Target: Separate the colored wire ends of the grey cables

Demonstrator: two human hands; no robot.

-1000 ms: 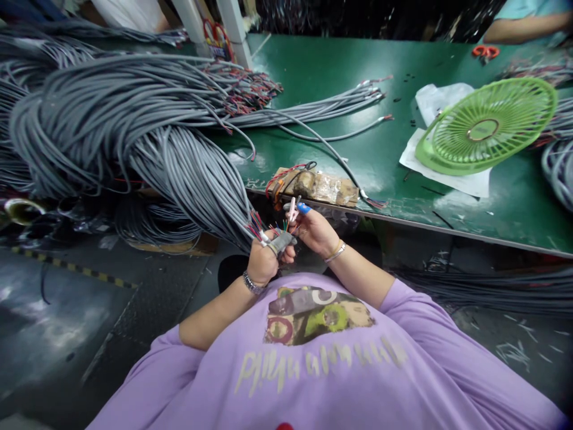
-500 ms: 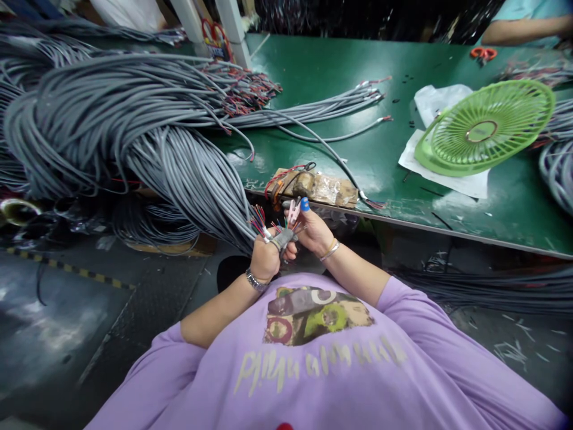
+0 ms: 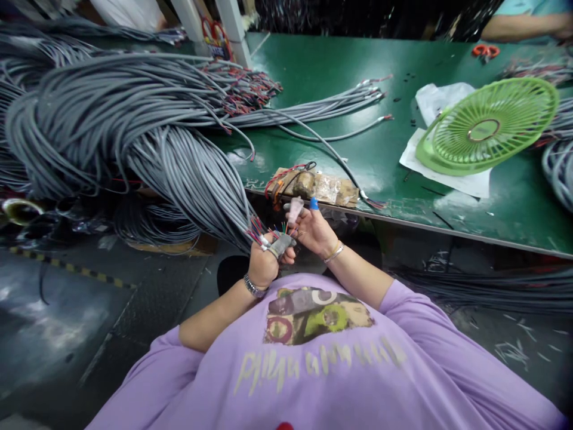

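My left hand (image 3: 264,263), a metal watch at its wrist, is closed around the ends of several grey cables (image 3: 226,206). Grey wrapping covers its thumb, which presses on the cables. Thin coloured wires (image 3: 282,229) fan out beyond the thumb, and more red and dark wire ends (image 3: 256,228) stick up beside the hand. Just right of these wires is my right hand (image 3: 319,233), its fingers partly bent and its blue-tipped thumb apart from them. A pinkish-white covering (image 3: 295,210) shows at its fingertips, blurred. I see nothing clearly gripped there.
A large heap of grey cables (image 3: 98,113) covers the left of the green table (image 3: 313,60). At the table's front edge lies a taped wooden block (image 3: 331,188) with red and black leads. A green fan (image 3: 487,128) stands right, near orange-handled scissors (image 3: 486,52). Another person's arm (image 3: 523,27) shows far right.
My right hand has shifted slightly right, and its thumb has spread from the fingers. My left hand has turned a little, still holding the cables.
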